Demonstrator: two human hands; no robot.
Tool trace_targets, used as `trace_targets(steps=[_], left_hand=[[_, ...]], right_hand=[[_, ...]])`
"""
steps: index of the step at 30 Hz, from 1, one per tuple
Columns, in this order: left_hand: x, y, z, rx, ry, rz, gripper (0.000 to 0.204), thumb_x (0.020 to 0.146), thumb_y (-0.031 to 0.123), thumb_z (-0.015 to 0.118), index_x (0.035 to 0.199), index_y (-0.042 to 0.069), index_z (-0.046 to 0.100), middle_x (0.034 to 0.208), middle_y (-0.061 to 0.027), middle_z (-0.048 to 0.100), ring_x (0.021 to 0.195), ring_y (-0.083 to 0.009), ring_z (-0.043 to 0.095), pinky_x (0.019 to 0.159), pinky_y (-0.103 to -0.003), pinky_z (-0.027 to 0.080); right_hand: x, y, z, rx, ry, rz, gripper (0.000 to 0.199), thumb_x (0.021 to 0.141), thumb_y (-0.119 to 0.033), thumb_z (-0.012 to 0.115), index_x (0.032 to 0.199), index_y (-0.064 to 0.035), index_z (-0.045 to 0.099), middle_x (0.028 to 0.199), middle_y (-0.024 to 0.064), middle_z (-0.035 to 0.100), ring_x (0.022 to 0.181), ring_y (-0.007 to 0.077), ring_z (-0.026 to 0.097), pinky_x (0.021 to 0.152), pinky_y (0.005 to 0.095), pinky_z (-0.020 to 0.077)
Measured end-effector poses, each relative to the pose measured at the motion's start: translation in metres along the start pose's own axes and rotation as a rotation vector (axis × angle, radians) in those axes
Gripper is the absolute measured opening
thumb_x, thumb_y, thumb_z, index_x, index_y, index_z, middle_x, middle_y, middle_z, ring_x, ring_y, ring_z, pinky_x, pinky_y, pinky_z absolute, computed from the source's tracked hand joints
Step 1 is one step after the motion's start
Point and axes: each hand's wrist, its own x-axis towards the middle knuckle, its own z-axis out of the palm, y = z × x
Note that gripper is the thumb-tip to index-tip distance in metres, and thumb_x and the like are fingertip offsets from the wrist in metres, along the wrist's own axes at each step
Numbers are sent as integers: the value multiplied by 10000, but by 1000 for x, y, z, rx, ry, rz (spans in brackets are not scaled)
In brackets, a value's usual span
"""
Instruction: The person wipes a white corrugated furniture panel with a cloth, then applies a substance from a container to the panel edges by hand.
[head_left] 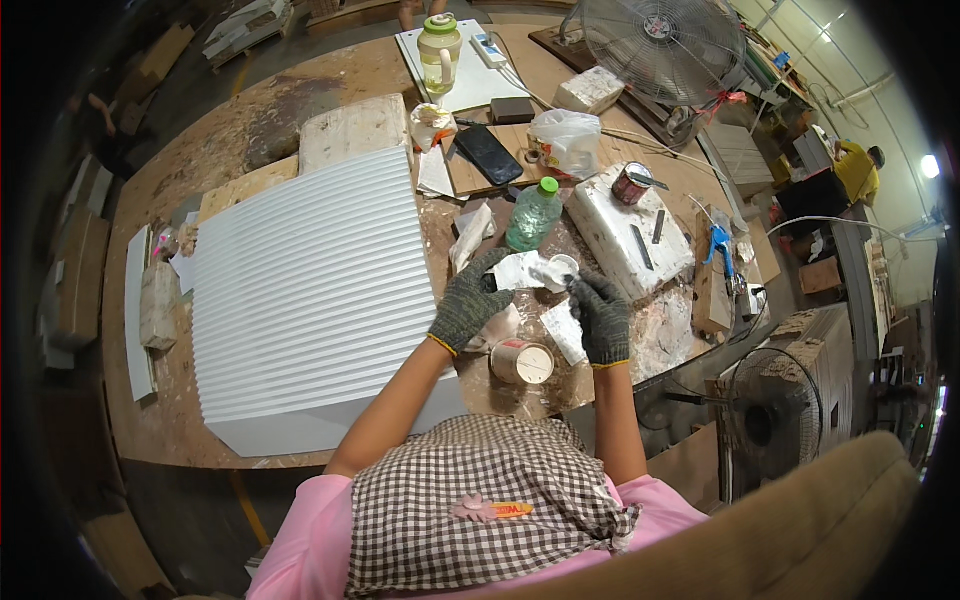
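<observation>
My left hand [468, 302], in a dark grey knitted glove with a yellow cuff, grips the edge of a white smeared scrap [516, 271] that looks like paper or card. Opposite it, my right hand [602, 315], gloved alike, has its fingers bent together by a crumpled white patch [554, 273]; what they pinch is too small to make out. Between my wrists lies another white scrap [565, 332]. A tin can [522, 362] rests on its side closer to me. Just beyond my hands stands a green plastic bottle [534, 215]. To the left is a large white ribbed panel [310, 285].
A pale stained block [622, 238] at right carries an open tin [631, 184]. Farther back are a phone [489, 155], a plastic bag [567, 143], a jug [440, 58] and a large fan [660, 45]. A blue-handled tool [718, 245] lies far right; a person [858, 172] works beyond.
</observation>
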Motion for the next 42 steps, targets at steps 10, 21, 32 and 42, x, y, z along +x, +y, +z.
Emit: trace_targets(steps=[10,21,32,42], left_hand=[[-21,4,1,-148,14,47,629,835,30,761,1417,15,522,1293,-116,660,1118,-196,663,957,-319,546],[-65,-9,-37,-212,164,107,670,862,-60,698,1472,-47,422,1448,-178,527,1294,-244,557,1096,-352,467],[-107,-15,-48,-84,362,90,651,865,-45,724,1455,-35,451,1369,-179,593,1246,-249,606,1043,-352,516],[-123,-4,-34,-25,366,191,655,867,-20,757,1446,-47,451,1374,-190,588,1244,-258,600,1049,-361,516]], right_hand=[[47,16,-31,-596,260,-403,185,929,-109,707,1102,-43,709,926,102,741,742,191,685,666,325,537],[0,-18,8,-1193,-417,-462,494,830,-327,787,1254,-98,680,1251,167,663,1170,348,618,1031,431,479],[-47,-69,11,-953,-431,-444,577,783,-111,791,1324,-38,604,1231,185,643,1138,315,630,1029,392,501],[18,-49,21,-1292,-42,-692,630,834,-218,796,1390,-27,569,1228,198,638,1149,337,613,1016,417,482]])
